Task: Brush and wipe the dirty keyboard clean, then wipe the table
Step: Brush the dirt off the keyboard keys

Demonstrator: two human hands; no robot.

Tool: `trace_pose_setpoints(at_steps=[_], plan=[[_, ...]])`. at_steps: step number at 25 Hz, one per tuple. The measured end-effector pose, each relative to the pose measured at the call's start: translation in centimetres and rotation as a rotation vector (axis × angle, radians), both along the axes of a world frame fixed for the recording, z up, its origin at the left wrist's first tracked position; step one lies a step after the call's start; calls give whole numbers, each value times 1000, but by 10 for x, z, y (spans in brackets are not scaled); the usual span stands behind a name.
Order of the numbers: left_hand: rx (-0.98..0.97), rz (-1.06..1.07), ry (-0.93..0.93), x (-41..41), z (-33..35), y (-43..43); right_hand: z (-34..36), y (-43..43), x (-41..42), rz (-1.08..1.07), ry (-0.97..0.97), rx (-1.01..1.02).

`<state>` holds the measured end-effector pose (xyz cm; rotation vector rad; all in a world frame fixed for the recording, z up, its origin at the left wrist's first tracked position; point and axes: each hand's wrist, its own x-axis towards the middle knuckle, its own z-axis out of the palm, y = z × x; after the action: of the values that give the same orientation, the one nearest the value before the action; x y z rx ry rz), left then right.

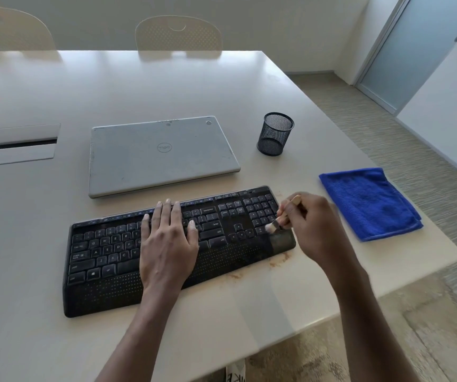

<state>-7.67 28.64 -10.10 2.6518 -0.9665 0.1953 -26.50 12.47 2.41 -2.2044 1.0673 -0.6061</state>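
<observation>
A black keyboard [106, 257] lies on the white table [166, 86], slightly angled. My left hand [166, 238] rests flat on its middle keys, fingers straight. My right hand [310, 224] grips a small wooden-handled brush [283, 215], whose pale bristles touch the keyboard's lower right corner near the number pad. Brown dust [278, 261] lies on the table along the keyboard's front right edge. A folded blue cloth [367, 202] sits to the right of the keyboard, near the table's edge.
A closed grey laptop [161, 155] lies behind the keyboard. A black mesh pen cup [274, 137] stands to its right. A cable hatch [15, 144] is at far left. Two chairs [177, 34] stand beyond the table.
</observation>
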Motion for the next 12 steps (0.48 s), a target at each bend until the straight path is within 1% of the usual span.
trace_pose_setpoints(at_steps=[1, 3, 4, 5, 8, 9, 12], plan=[[3, -1, 1, 0, 0, 0, -1, -4, -1, -28, -33, -14], [5, -2, 5, 1, 0, 0, -4, -4, 4, 27, -103, 102], [5, -4, 5, 1, 0, 1, -7, -1, 6, 54, -108, 165], [6, -7, 4, 1, 0, 1, -9, 0, 6, 49, -96, 182], [5, -2, 9, -1, 0, 0, -10, -4, -1, -69, -24, 8], [2, 3, 15, 0, 0, 0, -10, -5, -2, -74, -35, -8], [0, -2, 18, 1, 0, 1, -14, -1, 1, 10, -92, 152]])
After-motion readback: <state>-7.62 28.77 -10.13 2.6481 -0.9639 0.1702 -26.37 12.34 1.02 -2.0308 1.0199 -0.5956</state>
